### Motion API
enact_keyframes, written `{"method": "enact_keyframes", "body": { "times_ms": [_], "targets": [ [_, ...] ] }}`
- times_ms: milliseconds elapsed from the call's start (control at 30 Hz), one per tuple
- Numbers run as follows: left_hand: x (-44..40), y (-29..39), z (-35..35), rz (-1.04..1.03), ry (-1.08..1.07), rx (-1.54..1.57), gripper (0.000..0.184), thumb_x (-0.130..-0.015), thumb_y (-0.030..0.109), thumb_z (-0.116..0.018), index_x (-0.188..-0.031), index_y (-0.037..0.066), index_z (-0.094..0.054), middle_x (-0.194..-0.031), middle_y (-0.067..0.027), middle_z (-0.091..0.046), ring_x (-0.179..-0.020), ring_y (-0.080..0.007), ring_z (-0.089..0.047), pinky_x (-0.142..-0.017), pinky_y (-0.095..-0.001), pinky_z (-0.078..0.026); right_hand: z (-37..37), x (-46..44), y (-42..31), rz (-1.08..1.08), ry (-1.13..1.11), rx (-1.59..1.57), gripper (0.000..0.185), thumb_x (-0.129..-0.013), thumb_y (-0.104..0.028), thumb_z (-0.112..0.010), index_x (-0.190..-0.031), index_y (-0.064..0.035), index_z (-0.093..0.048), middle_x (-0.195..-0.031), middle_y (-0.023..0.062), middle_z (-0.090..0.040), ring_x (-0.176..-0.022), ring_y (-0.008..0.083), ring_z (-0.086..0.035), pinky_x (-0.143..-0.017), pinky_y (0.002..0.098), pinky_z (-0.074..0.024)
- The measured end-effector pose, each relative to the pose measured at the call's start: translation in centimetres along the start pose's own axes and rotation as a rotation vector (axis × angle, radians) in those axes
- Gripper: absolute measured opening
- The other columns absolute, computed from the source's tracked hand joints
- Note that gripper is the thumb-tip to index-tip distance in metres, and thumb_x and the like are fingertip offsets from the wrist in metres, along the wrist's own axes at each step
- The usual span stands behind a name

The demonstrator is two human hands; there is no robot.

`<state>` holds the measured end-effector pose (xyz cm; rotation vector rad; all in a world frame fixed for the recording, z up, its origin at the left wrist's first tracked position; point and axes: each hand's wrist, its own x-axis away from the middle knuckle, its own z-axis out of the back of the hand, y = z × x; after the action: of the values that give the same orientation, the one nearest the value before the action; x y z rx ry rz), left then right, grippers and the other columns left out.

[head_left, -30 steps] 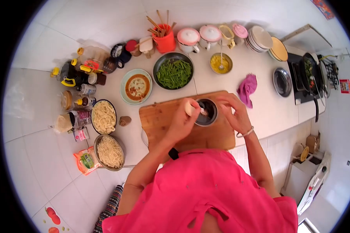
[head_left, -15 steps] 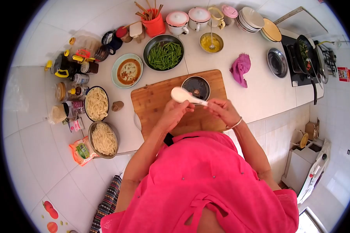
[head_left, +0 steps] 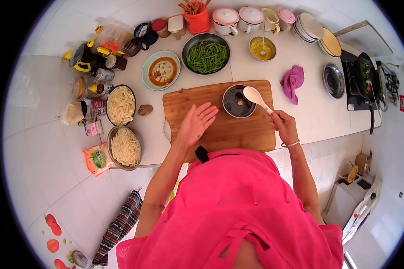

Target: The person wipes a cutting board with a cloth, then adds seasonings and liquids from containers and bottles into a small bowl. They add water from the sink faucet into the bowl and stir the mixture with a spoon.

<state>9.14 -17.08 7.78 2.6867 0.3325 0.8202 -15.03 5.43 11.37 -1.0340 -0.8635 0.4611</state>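
Between the fingers of my right hand (head_left: 284,127) is the handle of a white soup spoon (head_left: 254,96). Its bowl hangs over the right side of a small metal bowl (head_left: 226,107) that holds dark liquid with a brownish lump in it. That bowl stands on a wooden cutting board (head_left: 193,101). My left hand (head_left: 198,124) is open above the board, palm up and fingers stretched toward the bowl, with nothing in it.
Behind the board are a pan of green beans (head_left: 206,57), a sauce-stained plate (head_left: 162,73) and a bowl of yellow mixture (head_left: 261,48). Noodles fill two bowls (head_left: 140,148) at left. A purple cloth (head_left: 292,84) lies at right, near a wok (head_left: 365,76) on the stove.
My left hand has let go of the spoon and moved away to the left, opening its fingers. My right hand has carried the spoon rightward, its bowl now beside the dark liquid.
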Motion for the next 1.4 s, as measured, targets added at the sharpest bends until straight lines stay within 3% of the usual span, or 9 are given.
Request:
{"method": "enact_keyframes", "body": {
  "times_ms": [67, 267, 367, 467, 567, 633, 700, 1200, 1400],
  "targets": [
    [0.3, 0.3, 0.7, -0.014, 0.047, -0.008, 0.053, -0.102, 0.037, -0.032, -0.135, -0.005, -0.037, -0.138, -0.0207, -0.042, -0.132, -0.0306, -0.039, -0.111, -0.0406, -0.031, 0.0, 0.1, 0.3, 0.009, 0.033, -0.011, 0.021, -0.095, -0.017, -0.055, -0.099, 0.0020, -0.065, -0.073, -0.0024, -0.059, -0.062, 0.0019, -0.047, -0.051, 0.0187, -0.0370],
    [4.6, -0.5, 4.8, -0.288, 0.412, -0.664, 0.045, -0.103, 0.028, -0.034, -0.133, -0.005, -0.041, -0.136, -0.0155, -0.046, -0.127, -0.0265, -0.046, -0.108, -0.0380, -0.035, 1.5, -0.3, 2.7, 0.021, 0.111, -0.042, 0.021, -0.096, -0.015, -0.053, -0.095, 0.0015, -0.066, -0.069, -0.0026, -0.055, -0.054, 0.0021, -0.043, -0.047, 0.0190, -0.0343],
    [7.5, -1.6, 4.9, -0.373, 0.441, -0.639, 0.044, -0.103, 0.029, -0.031, -0.133, 0.000, -0.045, -0.137, -0.0123, -0.046, -0.129, -0.0231, -0.043, -0.108, -0.0351, -0.034, 2.1, -0.5, 3.7, 0.010, 0.171, -0.079, 0.022, -0.096, -0.016, -0.053, -0.094, 0.0023, -0.066, -0.068, -0.0024, -0.054, -0.052, 0.0020, -0.041, -0.046, 0.0189, -0.0328],
    [9.3, -3.7, 5.6, -0.278, 0.450, -0.725, 0.050, -0.103, 0.035, -0.027, -0.139, 0.001, -0.038, -0.142, -0.0136, -0.040, -0.135, -0.0236, -0.036, -0.112, -0.0356, -0.027, 2.7, -1.3, 4.3, 0.007, 0.219, -0.070, 0.023, -0.095, -0.017, -0.054, -0.094, 0.0025, -0.066, -0.068, -0.0024, -0.054, -0.052, 0.0020, -0.041, -0.046, 0.0189, -0.0327],
    [7.7, -3.9, 7.1, -0.292, 0.426, -0.383, 0.059, -0.102, 0.043, -0.025, -0.143, 0.002, -0.030, -0.149, -0.0139, -0.031, -0.141, -0.0243, -0.023, -0.115, -0.0400, -0.017, 2.8, -2.1, 4.6, 0.017, 0.213, -0.058, 0.023, -0.095, -0.017, -0.054, -0.094, 0.0026, -0.066, -0.068, -0.0023, -0.054, -0.052, 0.0024, -0.041, -0.046, 0.0191, -0.0329],
    [6.3, -2.8, 5.4, -0.324, 0.302, -0.194, 0.060, -0.101, 0.046, -0.021, -0.146, 0.005, -0.026, -0.152, -0.0118, -0.025, -0.143, -0.0220, -0.018, -0.116, -0.0399, -0.015, 2.9, -2.7, 4.7, 0.026, 0.188, -0.037, 0.023, -0.095, -0.017, -0.054, -0.094, 0.0025, -0.066, -0.068, -0.0023, -0.054, -0.052, 0.0024, -0.041, -0.047, 0.0191, -0.0329],
    [4.9, -2.3, 4.2, -0.297, 0.231, -0.237, 0.060, -0.101, 0.046, -0.021, -0.146, 0.007, -0.025, -0.153, -0.0096, -0.024, -0.143, -0.0209, -0.016, -0.116, -0.0400, -0.014, 2.8, -2.9, 4.8, 0.036, 0.149, -0.028, 0.023, -0.095, -0.016, -0.054, -0.095, 0.0025, -0.066, -0.069, -0.0023, -0.055, -0.053, 0.0023, -0.041, -0.047, 0.0189, -0.0327],
    [1.0, -8.3, 1.3, -0.193, 0.175, -0.226, 0.060, -0.101, 0.046, -0.021, -0.142, 0.004, -0.033, -0.147, -0.0128, -0.035, -0.139, -0.0219, -0.027, -0.114, -0.0393, -0.021, 8.2, -1.4, 7.0, 0.009, 0.125, 0.000, 0.023, -0.096, -0.016, -0.054, -0.099, 0.0033, -0.066, -0.071, -0.0010, -0.055, -0.055, 0.0036, -0.044, -0.049, 0.0190, -0.0361],
    [-2.5, -9.0, 1.6, -0.216, 0.241, -0.292, 0.052, -0.101, 0.032, -0.038, -0.143, 0.003, -0.028, -0.139, -0.0165, -0.042, -0.131, -0.0261, -0.039, -0.109, -0.0394, -0.032, 10.2, -1.9, 7.2, 0.017, 0.137, -0.002, 0.024, -0.096, -0.017, -0.054, -0.099, 0.0036, -0.066, -0.071, -0.0012, -0.055, -0.055, 0.0028, -0.044, -0.049, 0.0185, -0.0356]
  ]
}}
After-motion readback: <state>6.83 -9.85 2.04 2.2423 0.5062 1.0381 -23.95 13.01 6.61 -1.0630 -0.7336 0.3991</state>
